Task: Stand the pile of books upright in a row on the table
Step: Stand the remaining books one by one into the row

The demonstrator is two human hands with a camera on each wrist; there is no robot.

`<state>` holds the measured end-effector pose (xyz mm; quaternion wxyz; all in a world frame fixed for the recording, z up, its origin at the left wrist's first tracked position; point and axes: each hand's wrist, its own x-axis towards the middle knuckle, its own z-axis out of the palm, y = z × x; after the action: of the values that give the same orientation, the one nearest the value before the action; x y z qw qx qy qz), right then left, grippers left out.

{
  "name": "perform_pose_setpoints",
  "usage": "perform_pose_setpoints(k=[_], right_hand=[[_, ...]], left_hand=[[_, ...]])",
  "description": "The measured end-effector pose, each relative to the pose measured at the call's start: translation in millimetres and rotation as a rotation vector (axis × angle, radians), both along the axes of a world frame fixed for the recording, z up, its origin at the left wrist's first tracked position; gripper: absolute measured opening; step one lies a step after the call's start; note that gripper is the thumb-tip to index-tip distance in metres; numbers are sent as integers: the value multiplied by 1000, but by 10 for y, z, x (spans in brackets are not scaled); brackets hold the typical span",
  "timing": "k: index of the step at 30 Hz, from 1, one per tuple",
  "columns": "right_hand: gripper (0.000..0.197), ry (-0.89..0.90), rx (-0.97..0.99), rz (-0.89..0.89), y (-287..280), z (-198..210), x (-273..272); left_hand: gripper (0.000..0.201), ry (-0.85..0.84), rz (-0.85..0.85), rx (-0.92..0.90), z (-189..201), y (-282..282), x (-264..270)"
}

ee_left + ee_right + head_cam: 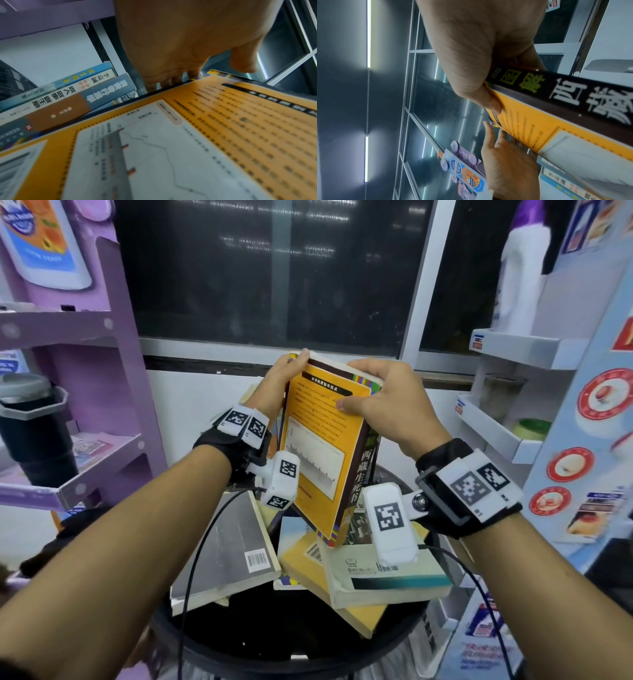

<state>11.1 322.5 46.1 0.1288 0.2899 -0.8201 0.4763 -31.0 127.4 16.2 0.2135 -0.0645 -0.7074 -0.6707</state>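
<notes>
A yellow-covered book (322,446) with a dark spine stands upright and slightly tilted above a loose pile on the round black table (274,631). My left hand (289,371) cups its left edge: the fingers reach behind it and the thumb sits by the top corner. My right hand (376,392) grips the top right corner, thumb pressed on the cover (530,128). In the pile lie a grey book (233,549), a white and teal book (383,580) and a yellow one (301,563). Behind the held book stand books with blue and brown spines (82,97).
A purple shelf unit (85,371) stands close on the left with a black bin (34,433) beside it. A white and blue display shelf (513,354) stands on the right. A dark window (274,268) is behind the table. Black cables hang from both wrists.
</notes>
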Motion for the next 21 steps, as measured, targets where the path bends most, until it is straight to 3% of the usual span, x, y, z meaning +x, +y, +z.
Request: perform_pose_setpoints(k=[2, 4, 8, 21], right_hand=[[33, 10, 0, -27, 80, 26, -26], [40, 15, 0, -66, 156, 57, -58], [35, 22, 5, -124, 265, 113, -129], [35, 42, 7, -246, 275, 201, -481]], left_hand=[[47, -14, 37, -9, -28, 40, -58], [38, -10, 78, -14, -62, 73, -117], [23, -30, 206, -63, -149, 101, -295], [39, -122, 370, -357, -313, 161, -591]])
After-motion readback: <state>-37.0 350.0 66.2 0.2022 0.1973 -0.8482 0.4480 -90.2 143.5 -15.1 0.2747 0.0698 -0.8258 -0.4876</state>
